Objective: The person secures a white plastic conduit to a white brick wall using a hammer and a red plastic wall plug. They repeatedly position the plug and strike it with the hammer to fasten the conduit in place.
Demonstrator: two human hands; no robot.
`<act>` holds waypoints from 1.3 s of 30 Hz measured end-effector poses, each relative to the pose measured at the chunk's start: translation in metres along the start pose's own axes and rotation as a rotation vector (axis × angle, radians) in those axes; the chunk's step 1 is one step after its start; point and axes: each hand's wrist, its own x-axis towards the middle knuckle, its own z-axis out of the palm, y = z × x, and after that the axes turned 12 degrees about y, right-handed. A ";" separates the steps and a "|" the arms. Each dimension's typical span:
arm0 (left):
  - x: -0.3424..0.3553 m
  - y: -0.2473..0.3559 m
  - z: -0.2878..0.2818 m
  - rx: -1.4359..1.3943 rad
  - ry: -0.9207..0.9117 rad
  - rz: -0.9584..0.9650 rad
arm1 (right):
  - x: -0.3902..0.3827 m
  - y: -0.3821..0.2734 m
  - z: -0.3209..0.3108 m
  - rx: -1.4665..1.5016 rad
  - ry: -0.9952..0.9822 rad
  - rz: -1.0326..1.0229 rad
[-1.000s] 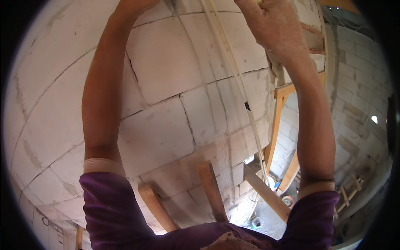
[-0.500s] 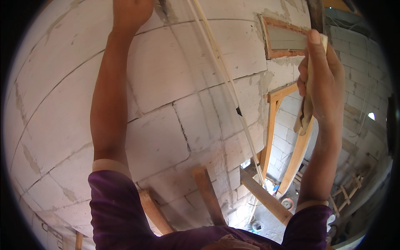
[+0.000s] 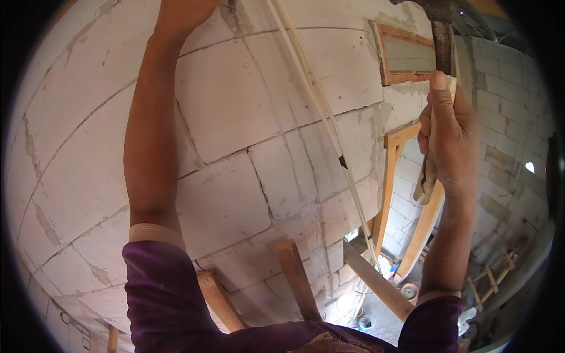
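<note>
High against the block wall (image 3: 229, 94), my left hand (image 3: 185, 13) is closed at the upper edge of the picture, with its fingers mostly cut off. A dark, thin piece (image 3: 231, 5) shows beside it; what it is cannot be made out. My right hand (image 3: 452, 132) grips a hammer (image 3: 444, 50) by its worn, pale handle, thumb laid along the shaft. The hammer's dark metal head is upward, partly beyond the upper edge. It is held apart from my left hand, in front of the small framed opening.
Pale conduits (image 3: 321, 106) run down the wall between my arms. Wooden beams (image 3: 294, 276) jut out below me. A wood-framed opening (image 3: 389, 182) stands at right, with a small reddish frame (image 3: 406, 76) above it. Far below lies a floor with buckets (image 3: 365, 321).
My right hand has come down a little with the hammer, so more of its head shows. My left hand stays near the same spot on the wall.
</note>
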 end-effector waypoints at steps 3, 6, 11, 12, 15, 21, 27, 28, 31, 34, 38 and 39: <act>0.001 -0.001 -0.002 0.032 0.013 -0.019 | -0.002 0.002 0.008 0.008 -0.012 0.013; 0.002 0.000 -0.004 0.014 0.021 -0.038 | -0.002 0.002 0.015 0.020 -0.015 0.011; -0.001 -0.004 0.000 -0.048 0.052 -0.070 | -0.005 -0.006 0.023 -0.017 -0.017 0.026; -0.002 -0.003 -0.001 -0.043 0.049 -0.068 | -0.004 -0.007 0.026 -0.036 -0.016 -0.005; -0.001 -0.003 0.000 -0.034 -0.003 -0.014 | 0.006 -0.008 0.036 -0.077 0.017 -0.165; 0.002 0.001 0.005 0.047 -0.050 0.043 | 0.035 -0.066 0.039 0.049 0.093 -0.375; 0.002 -0.003 0.001 0.090 -0.060 0.018 | 0.025 -0.083 0.105 0.013 0.311 -0.662; 0.003 -0.004 0.000 0.099 -0.069 0.010 | 0.029 -0.083 0.096 -0.070 0.220 -0.684; 0.000 0.001 0.001 0.091 -0.074 -0.021 | 0.026 -0.094 0.079 -0.153 0.121 -0.605; 0.005 0.006 -0.001 0.243 -0.116 0.085 | 0.046 -0.078 0.086 -0.164 0.013 -0.570; 0.001 0.001 0.006 0.179 -0.069 0.023 | 0.053 -0.079 0.078 -0.133 -0.051 -0.527; -0.002 0.003 0.002 0.201 -0.073 0.023 | 0.043 -0.089 0.071 -0.091 -0.026 -0.512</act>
